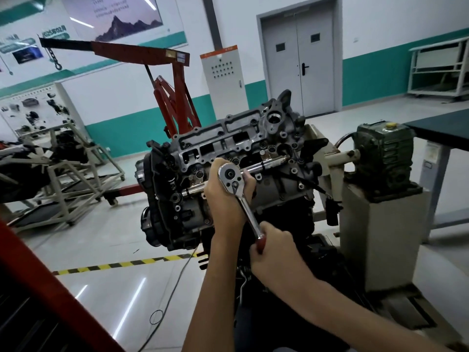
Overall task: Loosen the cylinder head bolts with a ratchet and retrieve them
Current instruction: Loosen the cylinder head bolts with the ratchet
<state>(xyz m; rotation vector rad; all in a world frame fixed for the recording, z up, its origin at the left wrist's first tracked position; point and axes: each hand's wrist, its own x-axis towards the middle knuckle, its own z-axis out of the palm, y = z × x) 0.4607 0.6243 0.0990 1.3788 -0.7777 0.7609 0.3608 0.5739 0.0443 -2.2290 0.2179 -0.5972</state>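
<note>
Left hand (228, 199) fingers curl round ratchet (229, 175) head, right hand (276, 252) fingers grip red handle (261, 243); hold tool square to cylinder head (228, 138), pull steadily

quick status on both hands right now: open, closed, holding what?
Left hand: closed, fingers curled round the head of the ratchet.
Right hand: closed, gripping the ratchet's red handle.

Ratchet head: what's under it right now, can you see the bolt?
The left hand curls round beneath the head of the ratchet, over the cylinder head. Any socket or bolt there is covered by the hand and the ratchet, so I cannot see them.
</note>
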